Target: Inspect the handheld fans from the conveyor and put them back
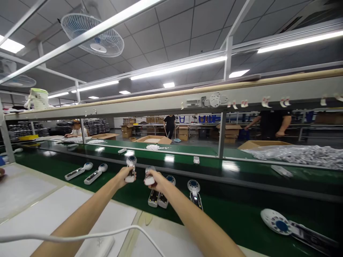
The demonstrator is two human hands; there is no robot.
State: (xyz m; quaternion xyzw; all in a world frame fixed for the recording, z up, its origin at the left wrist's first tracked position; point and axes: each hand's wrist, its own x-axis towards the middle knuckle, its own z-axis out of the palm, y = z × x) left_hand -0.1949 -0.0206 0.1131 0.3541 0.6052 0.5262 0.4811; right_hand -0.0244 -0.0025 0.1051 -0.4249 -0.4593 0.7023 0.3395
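Note:
Over the green conveyor belt [115, 192], my left hand [123, 176] is closed around a white handheld device [131, 162] with a round, dark-centred head pointing up and away. Just to its right, my right hand [157, 180] grips a second white handheld device [149, 181], whose head is partly blurred. Beneath my right wrist lie a couple of similar open-backed devices [153, 198] on the belt, partly hidden by my arm. Another device [194, 192] lies right of them. Two more devices [94, 174] rest to the left of my left hand.
A large device [281, 225] lies at the belt's right. White sheets [40, 214] cover the near worktop, crossed by a white cable [107, 233]. A bag of small white parts [308, 156] sits beyond the belt. An upright post [222, 135] and shelf beam [150, 103] stand ahead. People are farther back.

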